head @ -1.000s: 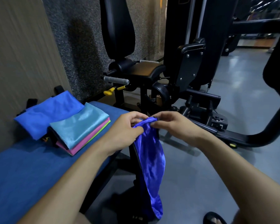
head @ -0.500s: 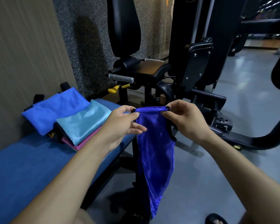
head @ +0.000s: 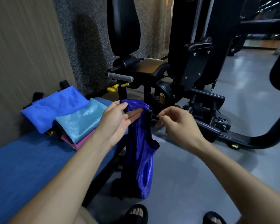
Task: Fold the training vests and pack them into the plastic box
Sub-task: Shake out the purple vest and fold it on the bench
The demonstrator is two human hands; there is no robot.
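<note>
Right now your left hand [head: 118,120] carries the royal-blue vest [head: 140,151] by its top edge — thumb over the gathered fabric, fingers fairly straight beneath it — so the rest hangs freely toward the floor [head: 192,175], probably to let the satin drop flat before you fold it. Your right hand [head: 178,125] is at 3 o'clock of that top edge, just beside it but apart; its fingers are loosely curled and hold nothing that I can see, seemingly poised to take the other corner.

On the blue padded table [head: 23,167], at 9 o'clock from your left hand, sit the folded vests. I count three colours for certain: a bright blue one [head: 55,109] farthest back, a light teal one [head: 82,120] overlapping it, and a pink one [head: 84,143] under the teal. A sliver of something darker shows below, too hidden to count. They are stacked near the wall — likely kept together for packing.

So, one vest in hand and at least three folded. No plastic box is visible. Two sandalled feet show at 6 o'clock, and a black gym machine [head: 192,70] stands at 12 o'clock.
</note>
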